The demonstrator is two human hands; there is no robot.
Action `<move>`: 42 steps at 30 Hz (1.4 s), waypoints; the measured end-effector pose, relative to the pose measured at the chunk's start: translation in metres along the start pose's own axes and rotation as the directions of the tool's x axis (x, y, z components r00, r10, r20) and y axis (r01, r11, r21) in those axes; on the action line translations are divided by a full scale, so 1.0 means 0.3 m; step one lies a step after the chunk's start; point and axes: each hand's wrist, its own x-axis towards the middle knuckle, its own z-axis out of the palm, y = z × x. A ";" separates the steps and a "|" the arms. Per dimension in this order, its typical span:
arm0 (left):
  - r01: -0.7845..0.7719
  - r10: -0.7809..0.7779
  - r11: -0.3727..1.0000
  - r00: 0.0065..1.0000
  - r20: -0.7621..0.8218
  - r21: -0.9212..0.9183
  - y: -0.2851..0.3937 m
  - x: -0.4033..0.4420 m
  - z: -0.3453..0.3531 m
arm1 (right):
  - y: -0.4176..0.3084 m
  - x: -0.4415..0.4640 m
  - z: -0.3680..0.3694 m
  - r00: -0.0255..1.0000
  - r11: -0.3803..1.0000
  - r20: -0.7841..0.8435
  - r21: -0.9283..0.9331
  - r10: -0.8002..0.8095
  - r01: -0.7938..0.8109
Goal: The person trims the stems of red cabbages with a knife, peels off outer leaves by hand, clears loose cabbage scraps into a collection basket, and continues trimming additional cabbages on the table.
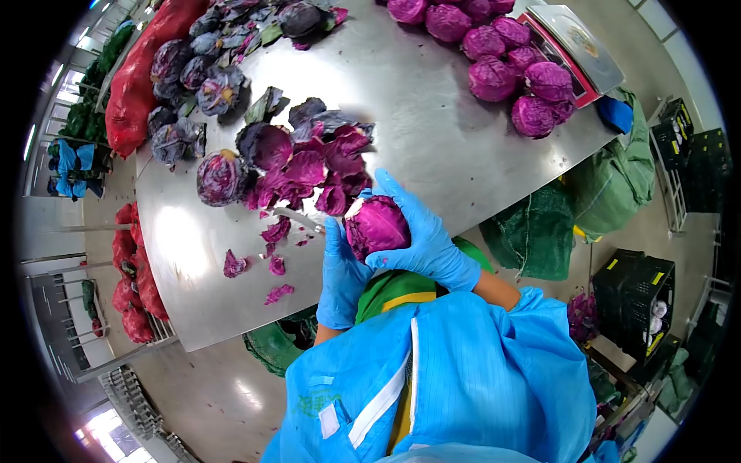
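A peeled red cabbage (pixel 380 228) sits in my right hand (pixel 431 243), whose gloved fingers wrap around its far and right sides. My left hand (pixel 341 272), also in a blue glove, is closed at the cabbage's left side. From it a knife (pixel 299 219) points left, its curved metal blade showing and its handle hidden in the grip. Both hands are over the near edge of the steel table (pixel 432 139). Just beyond them lies a pile of loose purple cabbage leaves (pixel 309 170).
Untrimmed cabbages (pixel 220 177) and a red mesh sack (pixel 143 77) line the table's left side. Peeled cabbages (pixel 494 77) are grouped at the far right, beside a scale (pixel 575 46). Green sacks (pixel 532 231) and black crates (pixel 633 301) stand to the right below the table.
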 end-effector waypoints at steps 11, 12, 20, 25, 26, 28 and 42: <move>-0.010 0.007 0.975 1.000 -0.014 -0.222 -0.161 0.127 0.159 | 0.026 -0.001 -0.300 0.981 0.990 0.163 -0.075 -0.109 0.122; -0.012 0.008 0.984 1.000 -0.025 -0.175 -0.162 0.129 0.154 | 0.038 0.002 -0.313 0.979 0.996 0.178 0.027 -0.094 0.091; -0.190 0.181 0.976 0.979 0.092 0.102 -0.076 0.086 0.140 | 0.035 0.094 -0.302 0.919 0.959 0.385 0.284 -0.090 -0.025; -0.298 0.259 0.907 0.952 0.165 0.297 -0.014 0.043 0.083 | 0.051 0.151 -0.144 0.913 0.953 0.405 0.293 -0.049 -0.079; -0.301 0.264 0.890 0.953 0.150 0.343 -0.006 0.029 0.054 | 0.057 0.167 -0.096 0.908 0.936 0.397 0.352 -0.138 -0.012; -0.318 0.313 0.888 0.947 0.071 0.332 -0.015 0.003 -0.011 | 0.053 0.189 -0.016 0.965 0.924 0.260 0.375 -0.031 -0.072; -0.503 0.827 0.371 0.561 -0.032 0.781 0.100 -0.195 -0.387 | 0.251 0.281 0.506 0.915 0.442 0.403 -0.815 -0.029 0.374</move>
